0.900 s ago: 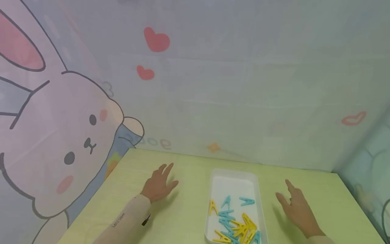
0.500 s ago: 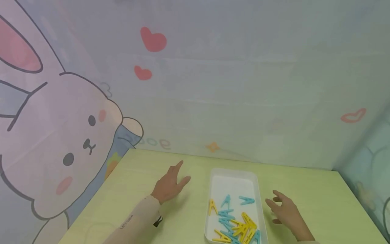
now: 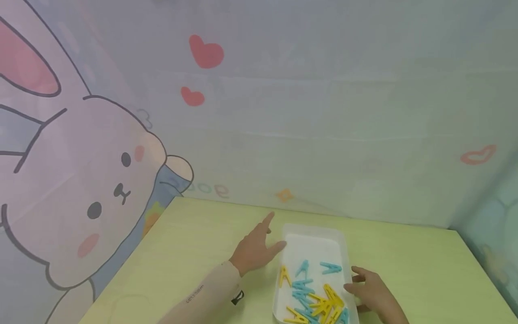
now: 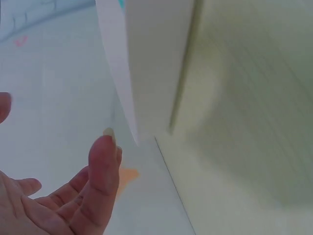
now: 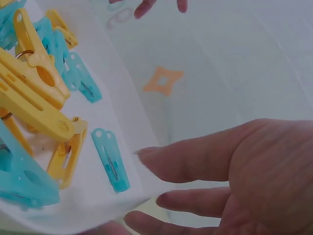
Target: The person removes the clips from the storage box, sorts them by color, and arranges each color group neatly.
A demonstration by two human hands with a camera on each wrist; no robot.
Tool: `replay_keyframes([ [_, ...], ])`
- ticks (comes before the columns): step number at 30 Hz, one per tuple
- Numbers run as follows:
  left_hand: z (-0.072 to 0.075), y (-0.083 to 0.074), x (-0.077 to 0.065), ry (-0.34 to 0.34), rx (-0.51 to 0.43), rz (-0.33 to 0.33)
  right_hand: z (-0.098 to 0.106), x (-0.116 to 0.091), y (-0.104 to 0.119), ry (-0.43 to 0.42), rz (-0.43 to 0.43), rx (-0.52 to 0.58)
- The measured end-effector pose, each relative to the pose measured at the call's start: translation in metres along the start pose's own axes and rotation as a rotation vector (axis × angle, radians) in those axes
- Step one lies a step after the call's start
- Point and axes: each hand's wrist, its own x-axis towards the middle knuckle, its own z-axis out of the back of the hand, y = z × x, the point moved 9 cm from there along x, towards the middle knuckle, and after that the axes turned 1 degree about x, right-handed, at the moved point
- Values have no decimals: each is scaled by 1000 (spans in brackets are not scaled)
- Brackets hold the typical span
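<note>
**Left hand [image 3: 255,249] and right hand [image 3: 370,292] have closed in on the white tray [image 3: 310,247]**

Compared with the earlier frames, the left hand has come rightward and the right hand leftward, while the tray sits about where it was, low in the head view and right of centre.

From my end, neither hand looks clenched. The left has its index finger and thumb stretched out, the thumb tip at the tray's left rim; the left wrist view shows the nearest fingertip short of the tray's corner, so I can't confirm contact. The right has its thumb over the right rim and its fingers outside the wall, loosely spread — I can't tell whether any of them press yet.

I judge the tray to be thin, fairly stiff plastic: light, smooth, a little slippery, likely to slide on the table [image 3: 202,238] if pushed from one side only. Its load of blue clothespins [image 5: 111,160] and yellow clothespins [image 5: 33,105] lies loose, mostly heaped toward the bottom of the frame, so I'd expect that end to be heavier and the clips to skid if it tilts. Best hold, to my eye: opposite long walls, thumbs over the rim and fingers outside, nearer the heap than the bare far end — level, with a light squeeze.
</note>
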Motion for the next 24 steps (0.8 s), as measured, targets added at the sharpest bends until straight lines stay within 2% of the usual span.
replay_keyframes([
  [5,-20,-24,2,61,-2,-10,-1,-4,-2,11,-21,-8],
  [11,-48,-36,6,141,39,-33,-2,-6,-1,14,-15,8],
  [24,-85,-47,20,287,323,-65,-3,-7,6,5,31,45],
])
